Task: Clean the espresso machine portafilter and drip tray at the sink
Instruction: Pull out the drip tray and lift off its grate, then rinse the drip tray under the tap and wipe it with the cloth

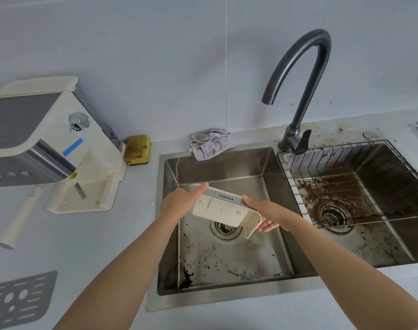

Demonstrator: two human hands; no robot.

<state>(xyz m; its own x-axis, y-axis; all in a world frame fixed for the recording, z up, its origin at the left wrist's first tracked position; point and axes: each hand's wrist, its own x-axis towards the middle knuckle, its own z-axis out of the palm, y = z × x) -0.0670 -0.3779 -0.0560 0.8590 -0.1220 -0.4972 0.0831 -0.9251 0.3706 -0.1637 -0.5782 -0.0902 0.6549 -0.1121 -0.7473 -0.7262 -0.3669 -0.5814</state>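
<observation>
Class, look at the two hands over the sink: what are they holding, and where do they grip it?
The drip tray, tilted over the sink; left hand and right hand grip opposite ends.

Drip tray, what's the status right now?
Both hands, left and right, grip drip tray, tipped over left sink basin. Faucet dry. Nothing blocking.

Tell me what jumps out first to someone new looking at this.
Both hands, left hand and right hand, tip the cream drip tray over the left sink basin, which is speckled with coffee grounds. Behind stands the dark faucet; the espresso machine sits at left.
</observation>
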